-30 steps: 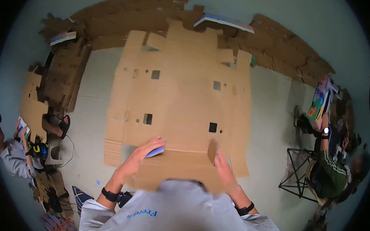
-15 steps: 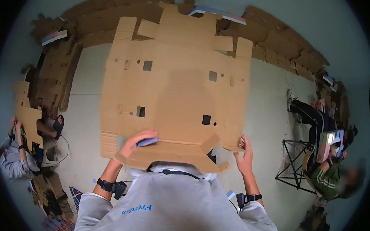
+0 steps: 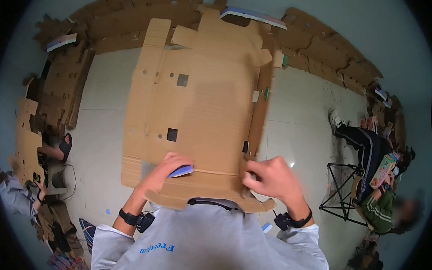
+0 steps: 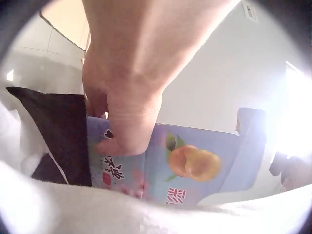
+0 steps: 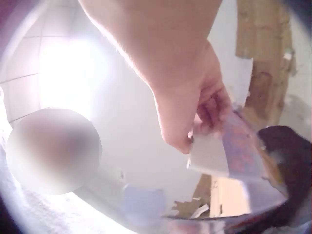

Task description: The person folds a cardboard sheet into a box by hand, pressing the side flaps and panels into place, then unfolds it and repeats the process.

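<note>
A large partly folded cardboard box point(image 3: 210, 111) lies inside-up in front of the person, with square and round cut-outs. Its right side panel point(image 3: 259, 111) stands raised, while the left side panel point(image 3: 140, 104) lies flat. At the near edge, a folded-up panel point(image 3: 204, 187) runs against the grey shirt. My left hand point(image 3: 162, 177) grips the near left corner beside a small blue-printed flap point(image 3: 181, 171); the left wrist view shows its thumb on the fruit-printed outer face point(image 4: 195, 163). My right hand point(image 3: 274, 177), fingers curled, pinches the near right corner, where a pale flap point(image 5: 208, 153) shows.
Flat cardboard stacks point(image 3: 119, 23) line the back wall. A person at left handles a cardboard sheet point(image 3: 28, 133); another, in a green sleeve point(image 3: 381, 212), sits at right with a printed box point(image 3: 384, 170). A black metal frame point(image 3: 341, 197) stands on the tiled floor point(image 3: 302, 116).
The right side panel has swung up from flat. My right hand moved out to the right side, then back in to the near right corner. My left hand stays at the near left corner.
</note>
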`<state>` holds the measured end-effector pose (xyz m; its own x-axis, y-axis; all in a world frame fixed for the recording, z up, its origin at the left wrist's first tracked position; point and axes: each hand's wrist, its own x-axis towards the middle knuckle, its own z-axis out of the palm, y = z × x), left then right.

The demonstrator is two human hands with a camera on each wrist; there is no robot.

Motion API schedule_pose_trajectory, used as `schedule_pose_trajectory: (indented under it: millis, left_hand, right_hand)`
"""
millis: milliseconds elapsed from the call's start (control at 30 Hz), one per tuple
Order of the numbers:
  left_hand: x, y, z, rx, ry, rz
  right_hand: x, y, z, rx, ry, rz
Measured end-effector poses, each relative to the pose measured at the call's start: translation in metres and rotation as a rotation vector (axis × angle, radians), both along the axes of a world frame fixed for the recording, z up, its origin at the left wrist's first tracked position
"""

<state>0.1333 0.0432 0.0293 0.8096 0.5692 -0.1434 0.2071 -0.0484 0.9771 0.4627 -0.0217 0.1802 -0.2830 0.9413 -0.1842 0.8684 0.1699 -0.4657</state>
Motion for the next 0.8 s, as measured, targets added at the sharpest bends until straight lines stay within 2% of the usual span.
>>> schedule_pose_trajectory:
  millis: [100,200,233,300,367,400,467,500,567,600,700,800]
  left_hand:
    - [0.006,-0.002,-0.005,0.057,0.032,0.034]
    - [-0.006,-0.011,-0.018,0.038,0.1,0.238]
    - [-0.013,-0.01,-0.015,0.229,0.242,0.304]
    - [-0.033,-0.016,-0.002,0.598,0.543,0.413]
    - [-0.059,-0.02,-0.007,0.617,0.729,0.463]
    - [-0.072,-0.021,-0.01,0.626,0.82,0.488]
    - [-0.089,-0.018,-0.008,0.115,0.703,0.512]
    - [-0.098,-0.015,-0.007,-0.133,0.633,0.518]
    - [-0.123,-0.018,-0.028,-0.218,0.437,0.58]
    - [-0.125,-0.015,-0.023,-0.259,0.339,0.604]
    - [-0.122,-0.012,0.014,-0.848,-0.143,0.748]
    - [-0.077,-0.019,0.063,-0.318,0.056,0.767]
  right_hand:
    - [-0.018,0.013,-0.045,-0.031,-0.163,0.07]
    - [-0.016,0.015,-0.064,0.09,-0.025,0.038]
    - [-0.007,0.012,-0.073,0.178,-0.044,0.054]
    - [-0.009,-0.002,-0.078,0.262,0.085,-0.349]
    - [-0.01,-0.004,-0.081,0.323,0.052,-0.618]
    - [-0.006,-0.006,-0.094,0.196,0.315,-0.721]
    - [0.0,-0.018,-0.13,-0.083,0.847,-0.91]
    - [-0.004,-0.017,-0.126,-0.101,0.866,-0.927]
    - [-0.001,-0.015,-0.126,-0.096,0.856,-0.899]
    - [0.0,-0.016,-0.126,-0.092,0.851,-0.89]
    - [0.0,-0.012,-0.118,-0.128,0.898,-0.898]
    - [0.001,-0.011,-0.121,-0.105,0.941,-0.867]
